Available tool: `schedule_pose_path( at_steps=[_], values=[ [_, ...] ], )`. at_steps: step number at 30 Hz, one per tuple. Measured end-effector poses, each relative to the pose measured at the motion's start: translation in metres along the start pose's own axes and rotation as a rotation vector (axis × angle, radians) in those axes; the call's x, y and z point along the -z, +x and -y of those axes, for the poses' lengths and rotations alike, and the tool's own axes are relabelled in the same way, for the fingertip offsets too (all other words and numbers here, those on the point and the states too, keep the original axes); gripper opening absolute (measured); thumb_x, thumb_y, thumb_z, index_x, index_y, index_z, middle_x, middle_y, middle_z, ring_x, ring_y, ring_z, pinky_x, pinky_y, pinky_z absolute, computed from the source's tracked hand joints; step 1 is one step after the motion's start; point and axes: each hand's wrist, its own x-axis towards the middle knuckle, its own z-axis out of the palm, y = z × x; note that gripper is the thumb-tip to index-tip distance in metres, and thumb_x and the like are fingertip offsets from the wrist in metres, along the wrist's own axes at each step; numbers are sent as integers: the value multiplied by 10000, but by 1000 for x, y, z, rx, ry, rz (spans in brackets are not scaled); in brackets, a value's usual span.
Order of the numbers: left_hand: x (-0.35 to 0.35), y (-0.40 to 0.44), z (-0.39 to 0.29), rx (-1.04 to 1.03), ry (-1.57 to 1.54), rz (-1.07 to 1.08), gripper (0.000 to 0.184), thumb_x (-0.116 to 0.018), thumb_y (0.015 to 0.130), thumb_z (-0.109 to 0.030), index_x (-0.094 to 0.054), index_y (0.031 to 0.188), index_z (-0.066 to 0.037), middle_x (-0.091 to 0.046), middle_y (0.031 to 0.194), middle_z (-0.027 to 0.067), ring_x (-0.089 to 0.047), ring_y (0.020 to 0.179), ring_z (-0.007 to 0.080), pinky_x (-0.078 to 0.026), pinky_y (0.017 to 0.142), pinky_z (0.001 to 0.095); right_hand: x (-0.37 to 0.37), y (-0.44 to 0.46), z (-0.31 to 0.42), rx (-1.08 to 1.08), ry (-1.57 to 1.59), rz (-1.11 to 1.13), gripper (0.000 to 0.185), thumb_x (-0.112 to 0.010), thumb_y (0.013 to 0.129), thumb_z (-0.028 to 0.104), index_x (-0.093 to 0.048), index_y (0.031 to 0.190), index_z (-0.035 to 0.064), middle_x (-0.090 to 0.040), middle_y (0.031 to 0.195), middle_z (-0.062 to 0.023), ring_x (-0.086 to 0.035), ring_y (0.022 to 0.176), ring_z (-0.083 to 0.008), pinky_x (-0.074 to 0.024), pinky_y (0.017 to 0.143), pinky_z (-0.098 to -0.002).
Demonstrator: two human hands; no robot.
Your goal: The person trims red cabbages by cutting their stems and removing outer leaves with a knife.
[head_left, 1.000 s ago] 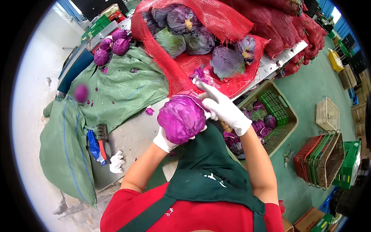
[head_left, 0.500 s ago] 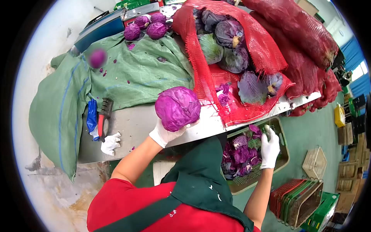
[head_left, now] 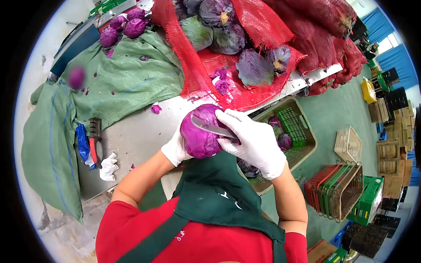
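1. Clock positions are taken from the held cabbage. The green sack point(head_left: 50, 140) lies at 9 o'clock on the bench point(head_left: 136, 140), with the red-handled tool point(head_left: 93, 147) beside it and a crumpled white cloth point(head_left: 108, 167) towards 8.
2. Small cabbages point(head_left: 134, 27) sit at 11 o'clock.
3. The left hand point(head_left: 174, 148), gloved, is cupped part-open against the cabbage's 8 o'clock side; its fingertips are hidden. A firm cup there, fingers low, should steady the head and keep them off the edge.
4. The cabbage point(head_left: 195, 142) is held up at the bench's near edge.
5. The knife point(head_left: 209, 127) lies across its upper face, tip towards 10 o'clock. A shallow angle and short, light strokes would best limit how deep it bites.
6. The red net bag point(head_left: 247, 100) lies open at 1 o'clock, holding darker cabbages point(head_left: 228, 39).
7. The right hand point(head_left: 258, 142), gloved, is closed around the knife handle, forefinger reaching onto the cabbage; that finger should stay clear of the blade's path.
8. The crate point(head_left: 308, 153) is at 3 o'clock, below bench height.
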Motion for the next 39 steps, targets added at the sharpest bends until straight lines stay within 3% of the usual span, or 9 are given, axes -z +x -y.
schedule_pose_path(
  at_steps=[6, 9, 14, 17, 20, 26, 32, 36, 39],
  values=[
    [27, 10, 12, 1, 78, -21, 493, -288, 1069, -345, -388, 1475, -85, -490, 1448, 157, -514, 1299, 308, -407, 1123, 473, -9, -14, -15, -19, 5, -120, 389, -714, 816, 93, -666, 1202, 89, -715, 1003, -132, -712, 826, -285, -571, 713, -323],
    [58, 3, 10, 65, -29, 8, 480, -269, 1073, -319, -386, 1478, -89, -472, 1472, 127, -473, 1335, 294, -352, 1162, 478, 3, -8, -32, -278, 384, -391, 243, -582, 931, 12, -703, 1138, 49, -694, 830, -52, -597, 642, -74, -489, 590, -226],
    [23, -16, 7, 53, 41, 114, 554, -353, 1021, -477, -413, 1464, -150, -477, 1469, 105, -450, 1347, 264, -329, 1178, 440, 9, -33, -83, -446, -88, -394, 394, -698, 876, 148, -634, 1253, 56, -688, 1115, -126, -689, 886, -188, -546, 764, -313],
    [28, -15, 9, -76, 522, -26, 593, -546, 948, -472, -434, 1446, -170, -521, 1418, 84, -496, 1299, 251, -375, 1138, 425, 14, -25, -42, -346, 259, -263, 558, -752, 830, 183, -583, 1356, 110, -654, 1226, -134, -667, 1027, -215, -544, 853, -316],
    [27, -7, 8, -222, 1181, -45, 602, -673, 910, -369, -451, 1430, -162, -562, 1365, 69, -545, 1249, 251, -413, 1099, 435, 8, -20, -3, -216, 477, -119, 599, -753, 764, 87, -606, 1341, 147, -652, 1217, -28, -638, 832, -72, -464, 610, -192],
    [24, -12, 8, -104, 654, 70, 484, -559, 984, -163, -423, 1448, -135, -506, 1423, 77, -502, 1313, 219, -402, 1117, 406, -1, -21, 13, -50, 100, -49, 552, -779, 743, 167, -634, 1275, 147, -651, 1213, -96, -703, 798, -184, -550, 603, -285],
    [45, -1, 13, -55, 493, -21, 523, -333, 1051, -370, -376, 1483, -79, -464, 1477, 129, -466, 1350, 257, -372, 1156, 430, -3, -18, 16, -164, -244, 40, 494, -706, 776, 87, -622, 1263, 103, -713, 969, -113, -704, 773, -254, -565, 640, -333],
    [46, -21, 14, -1, 383, -172, 612, -409, 986, -523, -445, 1436, -110, -489, 1454, 136, -482, 1326, 304, -353, 1152, 496, -2, -15, -40, -232, 59, -523, 315, -589, 874, -38, -713, 1146, 62, -651, 761, -118, -581, 608, -126, -492, 608, -272],
    [37, -28, 2, -29, 71, -139, 629, -384, 978, -580, -494, 1401, -127, -532, 1408, 147, -477, 1310, 396, -321, 1128, 626, 4, -35, -77, -456, 46, -401, 291, -599, 897, 56, -680, 1177, 66, -688, 986, -192, -683, 849, -311, -532, 768, -359]
  ],
)
